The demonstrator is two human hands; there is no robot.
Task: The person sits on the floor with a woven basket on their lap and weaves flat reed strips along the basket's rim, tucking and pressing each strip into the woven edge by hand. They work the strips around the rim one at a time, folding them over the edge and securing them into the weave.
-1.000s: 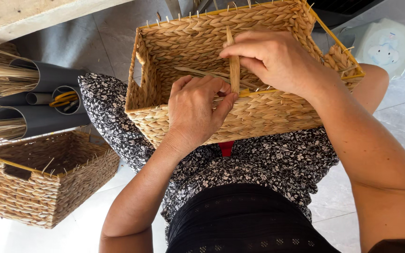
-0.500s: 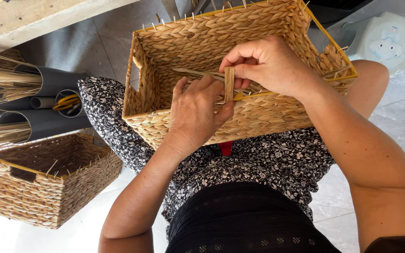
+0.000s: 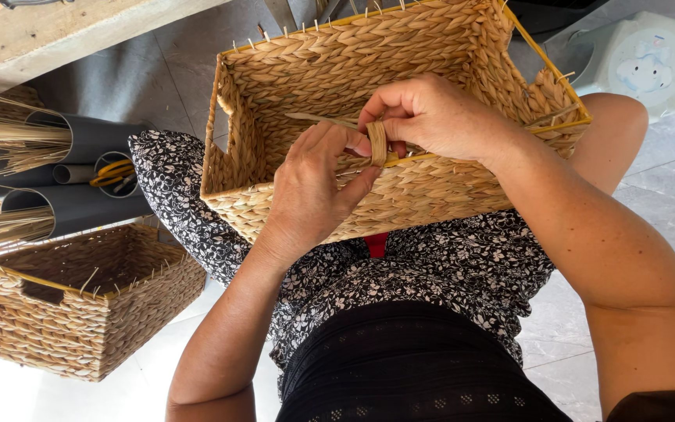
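On the near rim of the basket [image 3: 400,70], a flat strand [image 3: 376,143] is looped over the yellow frame wire [image 3: 462,151], pinched by the right hand [image 3: 431,117]. The left hand [image 3: 318,184] grasps the wall at 7 o'clock of it. The loop is best pulled snug and flat against neighbouring wraps.

tan braided basket [image 3: 400,47] with yellow rim, black-and-white floral skirt [image 3: 447,266], grey tubes [image 3: 80,141], pale green stool [image 3: 642,59]

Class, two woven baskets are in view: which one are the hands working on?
The larger basket on the lap: both hands pinch a strand at its near rim. The smaller basket sits untouched on the floor.
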